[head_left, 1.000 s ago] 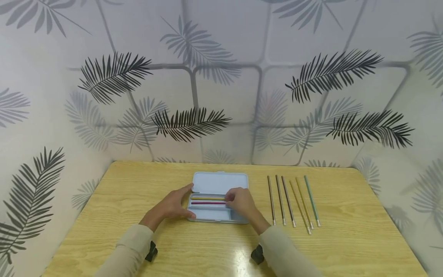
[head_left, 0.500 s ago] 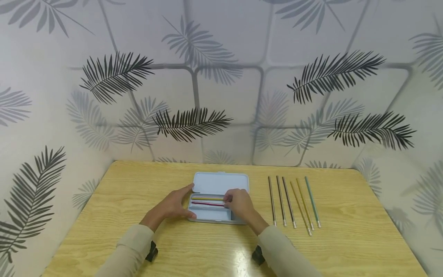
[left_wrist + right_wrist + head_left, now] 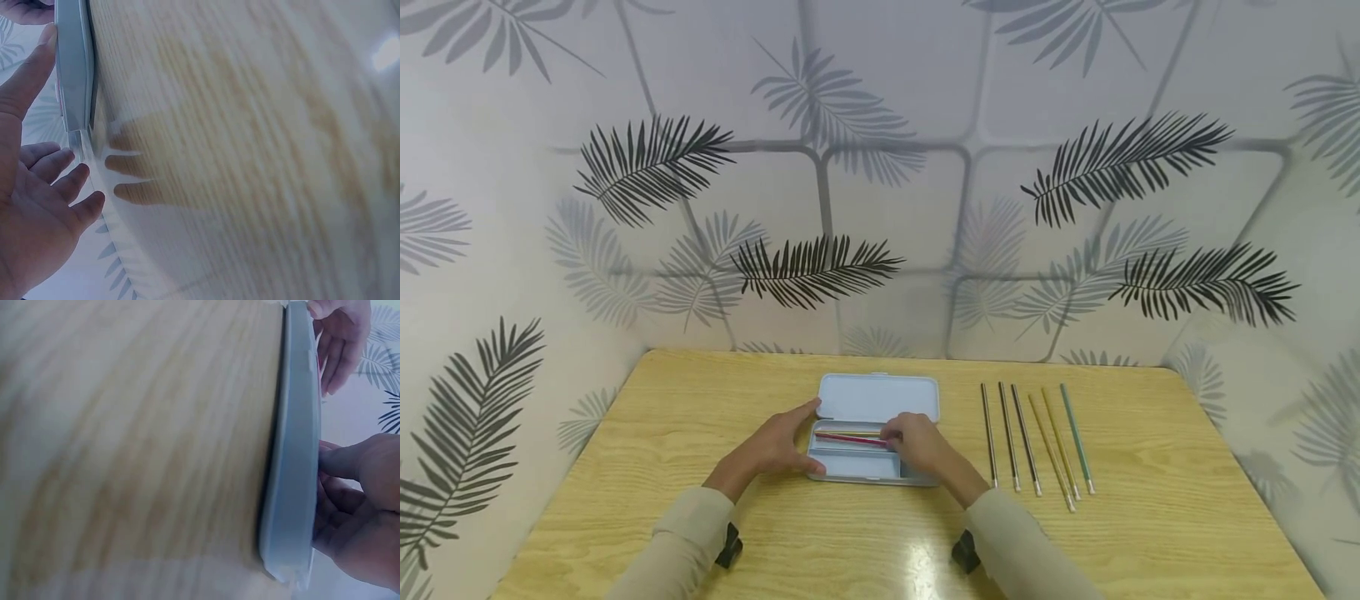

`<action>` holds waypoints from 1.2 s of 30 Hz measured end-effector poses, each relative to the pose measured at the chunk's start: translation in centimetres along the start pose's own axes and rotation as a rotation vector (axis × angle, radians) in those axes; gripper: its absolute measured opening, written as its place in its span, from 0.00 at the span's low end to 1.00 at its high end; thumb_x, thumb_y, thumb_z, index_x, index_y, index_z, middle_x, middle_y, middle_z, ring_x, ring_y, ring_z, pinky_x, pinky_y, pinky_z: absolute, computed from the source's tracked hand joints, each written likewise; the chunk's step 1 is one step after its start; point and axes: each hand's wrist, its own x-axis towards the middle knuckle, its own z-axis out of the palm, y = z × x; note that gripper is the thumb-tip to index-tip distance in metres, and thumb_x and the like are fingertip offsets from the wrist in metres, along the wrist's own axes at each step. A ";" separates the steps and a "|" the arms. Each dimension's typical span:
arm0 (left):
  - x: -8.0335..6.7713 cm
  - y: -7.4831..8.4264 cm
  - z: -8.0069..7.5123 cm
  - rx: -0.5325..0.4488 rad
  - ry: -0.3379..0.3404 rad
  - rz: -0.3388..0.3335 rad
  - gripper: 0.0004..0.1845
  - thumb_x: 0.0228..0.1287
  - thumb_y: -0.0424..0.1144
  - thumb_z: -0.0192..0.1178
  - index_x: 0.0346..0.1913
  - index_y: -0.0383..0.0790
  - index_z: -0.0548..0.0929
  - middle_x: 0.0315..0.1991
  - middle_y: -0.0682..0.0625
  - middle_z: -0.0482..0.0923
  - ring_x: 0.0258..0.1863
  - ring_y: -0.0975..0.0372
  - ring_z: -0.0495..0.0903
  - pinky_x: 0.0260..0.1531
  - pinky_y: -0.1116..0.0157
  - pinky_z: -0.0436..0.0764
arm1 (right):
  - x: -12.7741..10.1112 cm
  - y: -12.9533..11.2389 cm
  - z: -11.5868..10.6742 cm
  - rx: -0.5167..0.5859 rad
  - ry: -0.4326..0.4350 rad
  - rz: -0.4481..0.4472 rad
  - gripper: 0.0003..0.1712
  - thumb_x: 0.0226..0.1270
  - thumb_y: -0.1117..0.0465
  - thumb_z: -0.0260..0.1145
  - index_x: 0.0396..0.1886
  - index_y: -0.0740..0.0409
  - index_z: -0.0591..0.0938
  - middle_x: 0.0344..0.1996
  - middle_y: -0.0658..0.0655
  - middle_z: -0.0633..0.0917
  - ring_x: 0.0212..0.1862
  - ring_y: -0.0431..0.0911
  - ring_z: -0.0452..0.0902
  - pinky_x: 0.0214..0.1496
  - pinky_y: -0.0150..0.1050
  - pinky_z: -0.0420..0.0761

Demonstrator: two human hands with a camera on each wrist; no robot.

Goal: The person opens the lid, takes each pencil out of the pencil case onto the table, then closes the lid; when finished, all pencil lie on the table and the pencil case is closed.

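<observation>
Red pencil (image 3: 850, 438) lies in the open case (image 3: 857, 467), pinched by the right hand (image 3: 917, 446).

Over the last second the right hand (image 3: 925, 446) has tilted the red pencil (image 3: 850, 438) in the case (image 3: 865, 467), its left end now raised over the yellow pencil (image 3: 831, 432).

Wooden table (image 3: 1150, 533); six pencils (image 3: 1033, 437) in row; leaf-patterned wall (image 3: 880, 167).

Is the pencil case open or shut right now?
Open: the pencil case has its lid folded back flat, showing the red pencil inside.
</observation>
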 end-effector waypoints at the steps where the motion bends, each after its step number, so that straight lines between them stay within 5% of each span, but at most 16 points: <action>1: 0.0 0.0 0.0 0.001 -0.001 -0.003 0.62 0.35 0.53 0.78 0.74 0.41 0.53 0.73 0.43 0.57 0.73 0.48 0.57 0.71 0.50 0.60 | 0.0 0.1 -0.1 -0.010 -0.001 -0.021 0.07 0.62 0.69 0.64 0.37 0.60 0.87 0.36 0.57 0.86 0.43 0.49 0.82 0.47 0.43 0.83; 7: 0.1 0.0 0.0 0.006 -0.004 -0.011 0.62 0.35 0.53 0.78 0.75 0.42 0.53 0.74 0.44 0.56 0.73 0.49 0.56 0.72 0.50 0.60 | -0.1 0.0 -1.0 -0.015 -0.018 -0.089 0.10 0.63 0.71 0.61 0.39 0.62 0.87 0.33 0.56 0.83 0.40 0.47 0.79 0.44 0.41 0.82; 16: 0.1 0.0 0.1 0.003 -0.001 -0.004 0.61 0.36 0.52 0.78 0.74 0.42 0.54 0.73 0.44 0.57 0.73 0.48 0.57 0.71 0.50 0.60 | -0.7 0.0 -4.0 0.198 -0.028 0.036 0.08 0.67 0.67 0.59 0.41 0.60 0.82 0.37 0.53 0.82 0.42 0.44 0.76 0.44 0.40 0.79; 26: -0.2 0.2 0.0 0.002 -0.002 -0.002 0.61 0.36 0.52 0.78 0.74 0.40 0.54 0.74 0.43 0.56 0.73 0.49 0.55 0.72 0.51 0.59 | -2.7 4.3 -8.4 0.361 0.029 -0.040 0.16 0.67 0.67 0.59 0.54 0.60 0.77 0.39 0.60 0.82 0.45 0.51 0.79 0.44 0.39 0.80; 36: -0.3 0.4 -0.1 0.008 0.002 0.005 0.61 0.37 0.51 0.78 0.74 0.40 0.54 0.74 0.43 0.55 0.73 0.48 0.55 0.72 0.50 0.60 | -6.4 8.7 -12.9 0.406 0.038 0.071 0.22 0.67 0.67 0.59 0.60 0.67 0.71 0.42 0.67 0.78 0.41 0.54 0.79 0.39 0.45 0.84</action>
